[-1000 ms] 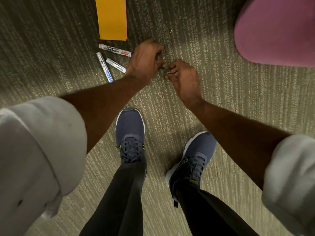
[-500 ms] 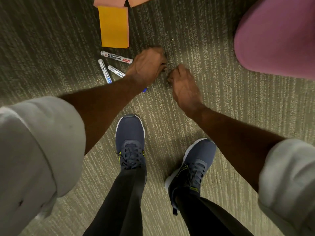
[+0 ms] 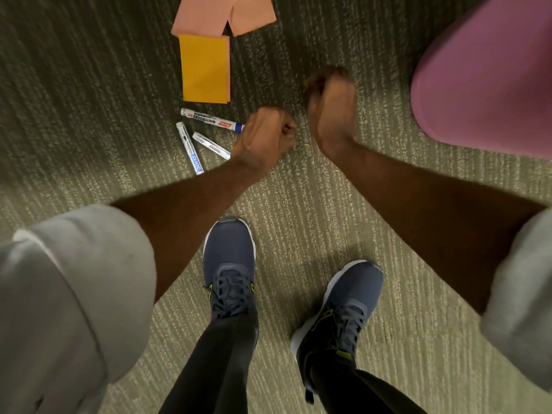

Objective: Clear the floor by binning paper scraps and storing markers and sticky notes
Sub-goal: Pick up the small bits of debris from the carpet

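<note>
Three whiteboard markers lie on the carpet: a long one [image 3: 209, 119] and two shorter ones [image 3: 190, 152] [image 3: 211, 144]. An orange sticky-note pad [image 3: 205, 68] lies just beyond them, with pink sticky notes [image 3: 206, 19] at the top edge. My left hand [image 3: 264, 135] is a closed fist beside the markers' tips, and nothing shows in it. My right hand [image 3: 331, 112] is blurred, its fingertips drawn together over the carpet further out. Tiny paper specks [image 3: 303, 147] lie between the hands.
A large pink rounded object [image 3: 484, 79] fills the upper right, close to my right hand. My two blue shoes [image 3: 229, 252] [image 3: 349, 303] stand on the ribbed grey-green carpet [image 3: 313, 210] below the hands.
My left hand has closed into a fist and drawn back from the carpet. My right hand has moved forward, away from me. The view has tilted, bringing the pink notes into sight.
</note>
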The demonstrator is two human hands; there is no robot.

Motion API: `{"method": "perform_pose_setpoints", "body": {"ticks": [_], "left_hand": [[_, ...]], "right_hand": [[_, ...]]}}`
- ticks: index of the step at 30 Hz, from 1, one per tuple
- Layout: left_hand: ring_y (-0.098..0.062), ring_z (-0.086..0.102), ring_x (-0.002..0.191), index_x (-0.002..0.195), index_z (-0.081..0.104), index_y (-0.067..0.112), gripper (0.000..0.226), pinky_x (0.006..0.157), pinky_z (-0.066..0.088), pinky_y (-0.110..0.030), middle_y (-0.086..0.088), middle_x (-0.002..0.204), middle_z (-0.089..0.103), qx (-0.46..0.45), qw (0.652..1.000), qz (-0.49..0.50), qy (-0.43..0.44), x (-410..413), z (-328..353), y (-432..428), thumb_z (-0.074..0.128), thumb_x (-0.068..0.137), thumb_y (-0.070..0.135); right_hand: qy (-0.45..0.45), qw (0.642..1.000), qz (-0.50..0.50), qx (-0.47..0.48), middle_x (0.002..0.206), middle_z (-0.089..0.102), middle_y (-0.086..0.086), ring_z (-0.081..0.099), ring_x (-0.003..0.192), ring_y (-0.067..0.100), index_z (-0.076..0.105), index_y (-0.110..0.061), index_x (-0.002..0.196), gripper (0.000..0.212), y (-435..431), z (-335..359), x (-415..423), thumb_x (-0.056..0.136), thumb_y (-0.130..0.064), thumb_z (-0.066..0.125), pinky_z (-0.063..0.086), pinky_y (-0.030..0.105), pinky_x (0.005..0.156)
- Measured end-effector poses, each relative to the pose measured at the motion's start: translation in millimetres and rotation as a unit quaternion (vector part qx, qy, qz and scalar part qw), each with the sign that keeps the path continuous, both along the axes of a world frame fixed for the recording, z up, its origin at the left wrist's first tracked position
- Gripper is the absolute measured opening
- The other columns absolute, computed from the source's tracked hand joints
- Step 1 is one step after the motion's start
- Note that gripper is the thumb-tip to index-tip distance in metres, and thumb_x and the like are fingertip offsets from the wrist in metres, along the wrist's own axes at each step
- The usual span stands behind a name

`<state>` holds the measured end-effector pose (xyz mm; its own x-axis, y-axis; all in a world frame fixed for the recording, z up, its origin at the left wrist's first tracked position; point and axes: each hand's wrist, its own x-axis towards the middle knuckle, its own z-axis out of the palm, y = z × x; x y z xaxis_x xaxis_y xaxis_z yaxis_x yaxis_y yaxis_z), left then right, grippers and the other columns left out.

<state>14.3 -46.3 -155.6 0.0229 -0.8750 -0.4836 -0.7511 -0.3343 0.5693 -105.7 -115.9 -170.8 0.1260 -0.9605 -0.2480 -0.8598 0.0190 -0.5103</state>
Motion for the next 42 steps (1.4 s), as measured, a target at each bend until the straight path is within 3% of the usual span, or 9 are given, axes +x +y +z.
{"method": "perform_pose_setpoints", "body": {"ticks": [3, 5, 9, 20, 24, 27, 30, 34, 42], "left_hand": [[-0.001, 0.033, 0.057, 0.061, 0.057, 0.011, 0.018, 0.054, 0.035, -0.025, 0.006, 0.058, 0.039, 0.005, 0.998, 0.054, 0.018, 4, -4, -1, 0.063, 0.078, 0.009], [-0.007, 0.043, 0.061, 0.073, 0.068, 0.009, 0.010, 0.058, 0.048, -0.032, -0.014, 0.066, 0.057, -0.009, 0.997, 0.074, 0.020, 9, -7, 0, 0.062, 0.079, 0.011], [-0.005, 0.053, 0.059, 0.084, 0.076, 0.017, 0.014, 0.058, 0.052, -0.033, -0.007, 0.074, 0.073, -0.047, 0.992, 0.115, 0.024, 16, -6, 5, 0.062, 0.086, 0.018], [0.001, 0.050, 0.055, 0.093, 0.077, 0.022, 0.012, 0.052, 0.033, -0.014, 0.005, 0.072, 0.066, -0.010, 1.000, 0.018, -0.002, 20, 2, -1, 0.071, 0.091, 0.032], [-0.013, 0.053, 0.057, 0.082, 0.072, 0.023, 0.018, 0.055, 0.033, -0.020, 0.006, 0.064, 0.054, -0.009, 0.999, -0.040, -0.016, 25, 11, -8, 0.062, 0.097, 0.023], [-0.022, 0.060, 0.073, 0.095, 0.072, 0.014, 0.019, 0.064, 0.045, -0.029, -0.007, 0.086, 0.067, -0.032, 0.993, -0.107, -0.037, 26, 16, -9, 0.055, 0.100, 0.020], [-0.023, 0.062, 0.080, 0.098, 0.070, 0.009, 0.023, 0.074, 0.052, -0.034, -0.010, 0.100, 0.068, -0.043, 0.990, -0.128, -0.045, 25, 13, -7, 0.053, 0.101, 0.024], [-0.016, 0.063, 0.073, 0.092, 0.072, 0.014, 0.017, 0.074, 0.058, -0.036, -0.002, 0.085, 0.069, -0.023, 0.997, -0.068, -0.011, 23, 6, -6, 0.058, 0.098, 0.020], [-0.014, 0.059, 0.080, 0.094, 0.076, 0.014, 0.013, 0.076, 0.048, -0.027, -0.002, 0.084, 0.066, 0.006, 0.991, -0.111, 0.074, -3, 10, -6, 0.063, 0.093, 0.014]], "right_hand": [[-0.004, 0.997, -0.064, 0.038, 0.104, 0.071, 0.001, 0.058, 0.087, 0.005, 0.075, -0.015, 0.097, 0.023, -8, -2, 4, 0.092, -0.004, 0.056, 0.037, 0.000, 0.065], [-0.001, 0.998, -0.059, 0.038, 0.100, 0.071, 0.000, 0.059, 0.086, 0.000, 0.074, -0.018, 0.093, 0.023, -7, -1, 3, 0.092, -0.005, 0.056, 0.038, 0.000, 0.066], [0.000, 1.000, 0.004, 0.002, 0.104, 0.070, 0.003, 0.058, 0.092, 0.002, 0.075, -0.014, 0.097, 0.018, 0, 7, -3, 0.096, -0.011, 0.058, 0.035, 0.007, 0.073], [0.100, 0.970, 0.212, -0.066, 0.123, 0.063, 0.008, 0.063, 0.106, 0.022, 0.065, -0.013, 0.120, 0.026, -11, -7, -14, 0.097, -0.007, 0.055, 0.052, 0.029, 0.089], [0.122, 0.957, 0.255, -0.069, 0.131, 0.056, 0.012, 0.055, 0.117, 0.028, 0.053, -0.010, 0.132, 0.037, -11, -8, -17, 0.096, -0.001, 0.047, 0.049, 0.037, 0.098], [0.132, 0.959, 0.245, -0.054, 0.135, 0.053, 0.015, 0.053, 0.120, 0.029, 0.048, -0.006, 0.138, 0.039, -9, -10, -20, 0.099, -0.005, 0.044, 0.046, 0.037, 0.104], [0.102, 0.964, 0.242, -0.051, 0.127, 0.055, 0.017, 0.053, 0.115, 0.029, 0.057, -0.004, 0.125, 0.028, 1, -9, -46, 0.100, -0.009, 0.045, 0.043, 0.034, 0.099], [0.038, 0.988, 0.141, -0.042, 0.107, 0.056, 0.013, 0.048, 0.096, 0.020, 0.057, -0.006, 0.103, 0.017, 22, 4, -102, 0.104, -0.011, 0.041, 0.036, 0.027, 0.080], [0.045, 0.979, 0.200, 0.012, 0.109, 0.057, 0.014, 0.052, 0.099, 0.024, 0.058, -0.004, 0.105, 0.020, 46, 9, -132, 0.106, -0.018, 0.044, 0.036, 0.026, 0.083]]}}
